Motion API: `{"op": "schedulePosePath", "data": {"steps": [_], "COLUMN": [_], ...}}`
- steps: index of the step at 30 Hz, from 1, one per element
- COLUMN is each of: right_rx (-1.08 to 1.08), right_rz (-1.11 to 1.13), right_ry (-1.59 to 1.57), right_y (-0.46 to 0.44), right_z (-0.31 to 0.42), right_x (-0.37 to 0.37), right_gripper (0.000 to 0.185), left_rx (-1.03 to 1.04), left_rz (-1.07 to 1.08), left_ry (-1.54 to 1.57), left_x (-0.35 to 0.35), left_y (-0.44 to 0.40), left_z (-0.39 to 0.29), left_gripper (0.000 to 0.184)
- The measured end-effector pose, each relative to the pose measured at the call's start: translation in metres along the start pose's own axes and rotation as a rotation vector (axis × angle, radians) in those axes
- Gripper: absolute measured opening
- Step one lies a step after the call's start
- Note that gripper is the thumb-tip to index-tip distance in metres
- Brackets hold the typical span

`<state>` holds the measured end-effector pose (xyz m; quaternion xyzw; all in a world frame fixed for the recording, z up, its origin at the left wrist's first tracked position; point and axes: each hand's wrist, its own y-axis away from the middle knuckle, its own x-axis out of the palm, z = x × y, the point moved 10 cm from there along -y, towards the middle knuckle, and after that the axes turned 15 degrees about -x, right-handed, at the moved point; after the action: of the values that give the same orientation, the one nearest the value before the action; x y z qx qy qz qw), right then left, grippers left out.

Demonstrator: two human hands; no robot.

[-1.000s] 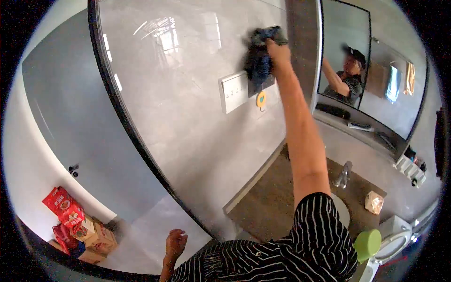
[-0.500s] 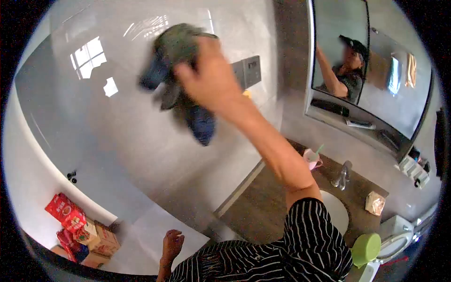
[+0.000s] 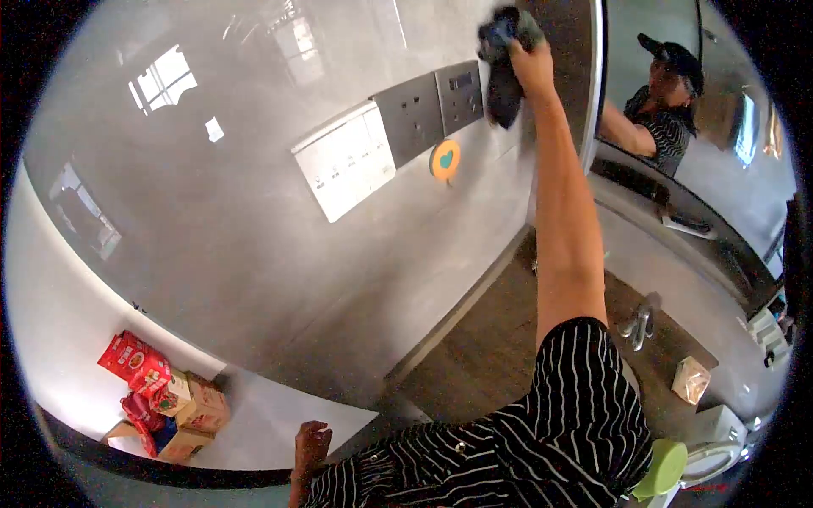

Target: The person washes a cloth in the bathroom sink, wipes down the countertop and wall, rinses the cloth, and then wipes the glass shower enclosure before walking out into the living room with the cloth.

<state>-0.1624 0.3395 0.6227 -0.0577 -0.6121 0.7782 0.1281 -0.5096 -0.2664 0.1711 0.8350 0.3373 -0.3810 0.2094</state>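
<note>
My right hand (image 3: pixel 532 68) is stretched up to the wall, closed around a dark cloth (image 3: pixel 506 89). The cloth is bunched against the glossy grey wall (image 3: pixel 254 229), close to its corner, and its lower end hangs down. Just left of it are dark switch panels (image 3: pixel 419 106), a white control panel (image 3: pixel 347 161) and a round orange tag with a green heart (image 3: pixel 445 159). Low in the view, in front of my striped shirt, my left hand (image 3: pixel 312 444) has its fingers curled in, with nothing visible in them.
A mirror (image 3: pixel 656 34) hangs right of my arm. Below are a brown counter (image 3: pixel 466 356), a faucet (image 3: pixel 641 323) and a packet of tissues (image 3: pixel 691 380). A green container (image 3: pixel 665 470) stands near the toilet (image 3: pixel 711 461). Red bags (image 3: pixel 135 364) and cardboard boxes (image 3: pixel 203 406) sit lower left.
My right hand has moved the cloth right and up across the wall, past the switch panels to the corner. The white panel and orange tag are now uncovered. My left hand stays low.
</note>
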Motion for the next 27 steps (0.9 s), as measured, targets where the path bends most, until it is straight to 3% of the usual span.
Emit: {"op": "schedulePosePath", "data": {"steps": [3,4,5,6,7,9,13,15,16,17,19,20,21,22,26,27], "right_rx": [0.184,0.239,0.143,0.417,0.358,0.269,0.156,0.066,0.069,-0.071,0.014,0.110,0.311,0.511,0.353,0.397], "right_rz": [-0.110,-0.054,0.037,0.009,0.075,0.148,0.230,0.128,0.101,0.087,-0.002,-0.047,0.056,0.190,-0.091,-0.089], "right_ry": [0.232,0.187,0.335,0.279,0.198,-0.095,-0.039,-0.036,0.004,0.057,0.111,0.062,0.150,0.327,0.345,0.314], "right_y": [0.126,0.180,0.223,0.279,0.331,0.363,0.350,0.332,0.310,0.290,0.240,0.227,0.232,0.247,0.332,0.366], "right_z": [-0.045,-0.071,-0.048,-0.042,-0.036,0.052,0.139,0.099,0.082,0.056,0.002,-0.038,-0.080,-0.120,-0.151,-0.145], "right_x": [-0.018,-0.012,-0.013,-0.015,0.000,0.009,0.009,0.012,0.006,0.005,-0.011,-0.019,-0.018,-0.020,-0.030,-0.032], "right_gripper": [0.041,0.046,0.053,0.053,0.058,0.066,0.067,0.071,0.069,0.067,0.058,0.052,0.041,0.046,0.048,0.054], "left_rx": [-0.025,-0.051,-0.074,-0.051,-0.001,0.101,0.050,0.000,0.157,0.106,-0.017,-0.023,-0.079,-0.130,-0.146,-0.139], "left_rz": [0.042,0.079,0.114,0.107,0.114,0.134,0.233,0.274,0.239,0.239,0.244,0.261,0.264,0.264,0.260,0.261], "left_ry": [0.025,0.038,0.052,-0.023,-0.038,-0.071,-0.077,-0.090,-0.166,-0.178,-0.211,-0.087,-0.093,-0.095,-0.214,-0.199], "left_x": [0.012,0.017,0.022,0.019,0.022,0.029,0.035,0.039,0.039,0.040,0.040,0.036,0.035,0.039,0.031,0.033], "left_y": [0.002,0.002,0.003,0.002,-0.002,-0.010,-0.024,-0.031,-0.029,-0.030,-0.024,-0.015,-0.011,-0.010,0.005,0.005], "left_z": [0.027,0.033,0.036,0.012,0.005,-0.009,-0.053,-0.058,-0.066,-0.061,-0.047,-0.046,-0.027,-0.007,0.021,0.034], "left_gripper": [0.015,0.016,0.016,0.016,0.016,0.018,0.020,0.020,0.018,0.018,0.018,0.019,0.019,0.019,0.023,0.023]}}
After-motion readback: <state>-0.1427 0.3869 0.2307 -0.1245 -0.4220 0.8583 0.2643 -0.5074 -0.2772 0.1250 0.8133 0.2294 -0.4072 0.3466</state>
